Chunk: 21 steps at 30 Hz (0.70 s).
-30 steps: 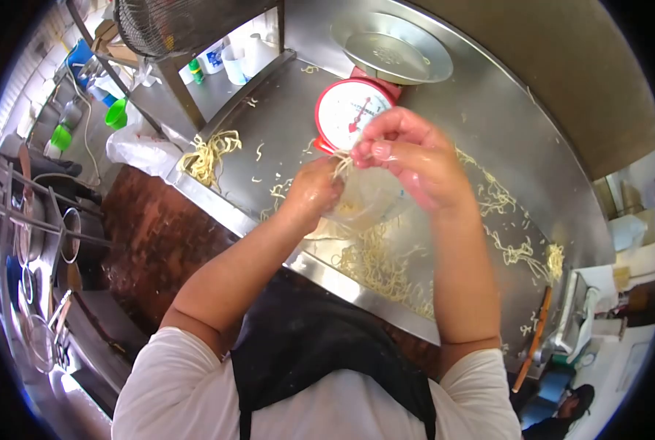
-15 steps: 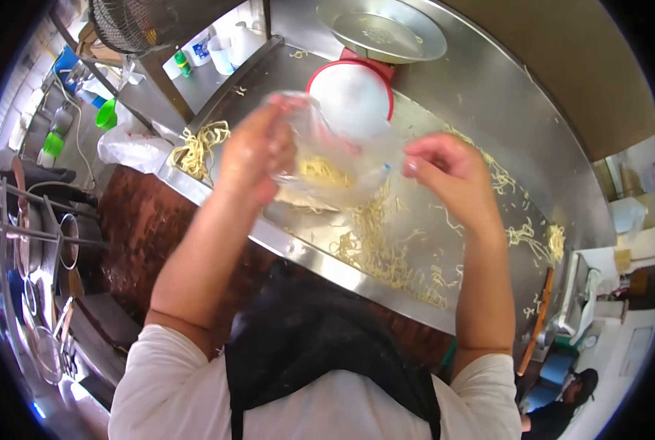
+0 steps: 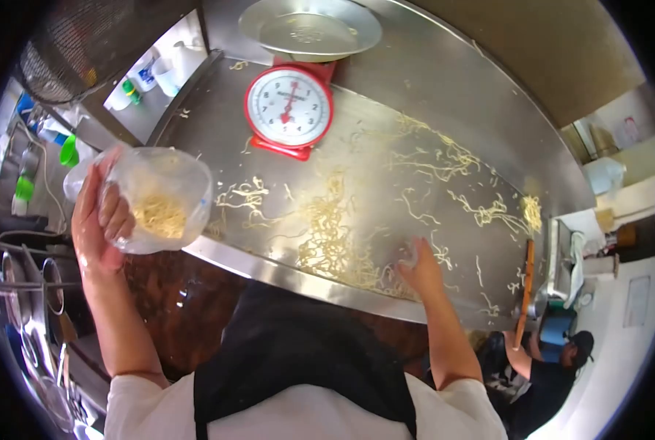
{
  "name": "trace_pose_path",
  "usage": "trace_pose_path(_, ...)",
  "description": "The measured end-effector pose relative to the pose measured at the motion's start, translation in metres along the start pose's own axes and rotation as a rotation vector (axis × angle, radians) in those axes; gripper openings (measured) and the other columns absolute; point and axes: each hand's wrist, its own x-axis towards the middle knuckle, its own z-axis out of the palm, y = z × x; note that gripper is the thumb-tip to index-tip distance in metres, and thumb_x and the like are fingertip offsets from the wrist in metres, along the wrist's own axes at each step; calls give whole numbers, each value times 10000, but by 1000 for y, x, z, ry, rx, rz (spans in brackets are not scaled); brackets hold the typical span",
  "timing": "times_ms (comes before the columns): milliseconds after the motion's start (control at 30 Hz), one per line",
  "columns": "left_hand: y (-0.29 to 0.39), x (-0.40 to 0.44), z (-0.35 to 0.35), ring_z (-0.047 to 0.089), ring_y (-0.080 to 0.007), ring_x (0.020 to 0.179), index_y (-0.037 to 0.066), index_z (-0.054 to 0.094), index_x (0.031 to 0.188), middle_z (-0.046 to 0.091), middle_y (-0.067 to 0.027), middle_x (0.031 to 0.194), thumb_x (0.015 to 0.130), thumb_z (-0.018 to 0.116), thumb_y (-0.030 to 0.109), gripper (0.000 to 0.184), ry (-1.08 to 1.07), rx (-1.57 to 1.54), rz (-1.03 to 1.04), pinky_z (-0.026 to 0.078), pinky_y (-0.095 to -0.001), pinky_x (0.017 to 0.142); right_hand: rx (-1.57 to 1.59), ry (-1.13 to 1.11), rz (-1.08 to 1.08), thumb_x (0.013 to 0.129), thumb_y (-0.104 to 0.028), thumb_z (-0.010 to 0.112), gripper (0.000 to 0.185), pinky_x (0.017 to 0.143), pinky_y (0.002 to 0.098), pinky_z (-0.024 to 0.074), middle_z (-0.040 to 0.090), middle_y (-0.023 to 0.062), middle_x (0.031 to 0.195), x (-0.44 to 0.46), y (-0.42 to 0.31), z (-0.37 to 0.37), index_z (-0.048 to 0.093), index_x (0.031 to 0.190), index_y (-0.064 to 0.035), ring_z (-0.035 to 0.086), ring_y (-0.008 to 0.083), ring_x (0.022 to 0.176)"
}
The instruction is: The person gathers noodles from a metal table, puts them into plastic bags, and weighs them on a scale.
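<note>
A clear plastic bag (image 3: 189,176) with a clump of yellow noodles (image 3: 160,215) inside hangs from my left hand (image 3: 101,220), whose fingers are wrapped round its gathered top. It is off the left front edge of the steel table (image 3: 357,165). Low over the table's front part is my right hand (image 3: 423,273), thumb and forefinger apart; a pale patch between them is too blurred to name. Close to its left lies a spread of loose noodles (image 3: 327,235), with a few strands to its right.
A red dial scale (image 3: 289,108) with a metal pan (image 3: 310,29) stands at the back left. More noodle strands (image 3: 445,150) lie towards the back right. A wooden stick (image 3: 525,293) rests at the right end. Another person (image 3: 555,381) is beyond the right front corner.
My left hand has carried the bag left, away from in front of the scale, whose dial now shows. My right hand has moved down towards the loose noodles; its fingers have parted. The view has shifted right.
</note>
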Motion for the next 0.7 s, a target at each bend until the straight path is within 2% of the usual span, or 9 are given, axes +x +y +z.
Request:
trace_pose_path(33, 0, -2, -5, 204, -38, 344, 24, 380, 1323, 229, 40, 496, 1010, 292, 267, 406, 7, 8, 19, 206, -178, 302, 1, 82, -19, 702, -202, 700, 710, 929, 405, 440, 336, 180, 1412, 11, 1, -1, 385, 1332, -113, 465, 354, 1185)
trace_pose_path(167, 6, -13, -19, 202, -48, 362, 28, 417, 1293, 228, 37, 510, 1010, 292, 256, 384, -8, -76, 73, 187, -186, 314, -10, 41, -111, 721, -140, 673, 594, 920, 401, 448, 366, 165, 1395, 57, 0, -18, 464, 1276, -117, 484, 335, 1164)
trace_pose_path(333, 8, -39, -27, 223, -53, 371, 54, 446, 1284, 243, 40, 514, 1005, 305, 273, 381, 175, -71, 131, 196, -194, 320, -90, 149, -263, 727, -120, 662, 488, 905, 397, 458, 425, 129, 1363, 163, 32, 1, 550, 1202, -144, 515, 306, 1127)
trace_pose_path(367, 11, -42, -38, 215, -52, 377, 54, 455, 1279, 239, 41, 523, 1005, 307, 278, 383, 60, -49, 92, 180, -200, 325, -101, 250, -285, 730, -137, 660, 471, 891, 401, 463, 468, 125, 1309, 187, 37, 5, 560, 1190, -149, 528, 302, 1099)
trace_pose_path(400, 12, -45, -34, 213, -50, 378, 50, 454, 1279, 234, 39, 523, 1006, 305, 282, 388, 121, -47, 99, 175, -202, 323, -120, 347, -298, 734, -154, 658, 453, 876, 404, 467, 511, 120, 1256, 209, 43, 7, 571, 1178, -155, 541, 298, 1072)
trace_pose_path(467, 8, -46, -23, 209, -48, 377, 45, 452, 1281, 230, 36, 524, 1007, 301, 287, 396, 127, -16, 78, 171, -203, 318, 24, 297, -182, 748, -186, 643, 313, 810, 418, 475, 586, 125, 1055, 236, 39, -3, 631, 1051, -110, 566, 303, 967)
trace_pose_path(533, 5, -46, -16, 205, -46, 372, 40, 448, 1284, 231, 32, 524, 1007, 297, 289, 401, 10, 32, 39, 174, -202, 309, -1, 304, -142, 759, -191, 627, 208, 765, 423, 471, 590, 128, 931, 240, 56, 3, 648, 938, -88, 569, 308, 899)
trace_pose_path(600, -2, -43, -10, 200, -47, 366, 41, 444, 1287, 233, 30, 524, 1009, 291, 290, 403, 64, 30, 44, 178, -204, 301, -63, 370, -118, 765, -166, 615, 109, 714, 421, 466, 602, 121, 810, 229, 77, 14, 641, 759, -60, 573, 318, 815)
trace_pose_path(700, -16, -36, -9, 191, -48, 355, 42, 458, 1268, 235, 30, 524, 1011, 282, 290, 398, 120, 80, 68, 175, -207, 289, 27, 365, -32, 759, -171, 632, 115, 695, 406, 474, 602, 125, 780, 145, 103, 18, 636, 764, -56, 580, 309, 782)
